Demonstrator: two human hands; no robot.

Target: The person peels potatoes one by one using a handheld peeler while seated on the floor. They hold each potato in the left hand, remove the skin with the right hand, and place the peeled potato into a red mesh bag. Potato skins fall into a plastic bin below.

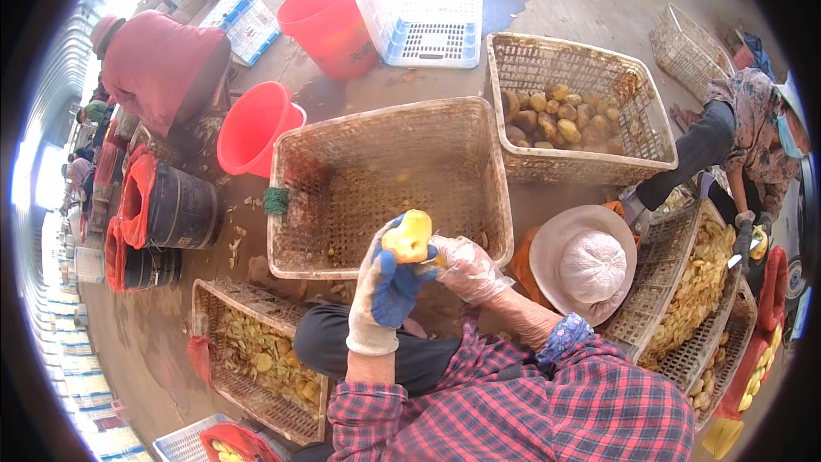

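My left hand [383, 298], in a white knit glove with a blue coated palm, holds up a pale yellow potato [408, 237]. The potato looks peeled and has a small dark pit facing me. Close against its right side is my right hand [467, 271], in a thin clear plastic glove. Its fingers are closed around a small yellow object [441, 261], mostly hidden, so I cannot tell what it is. Beyond both hands stands a large dirty plastic crate [385, 141], with a few small scraps on its floor.
Brown potatoes fill part of another crate [580, 163]. At my left, a crate [256, 404] holds peelings. A light hat [551, 250] sits close by my right arm. Red buckets [250, 131] stand beyond. Co-workers sit on both sides; the right one [753, 115] holds a blade.
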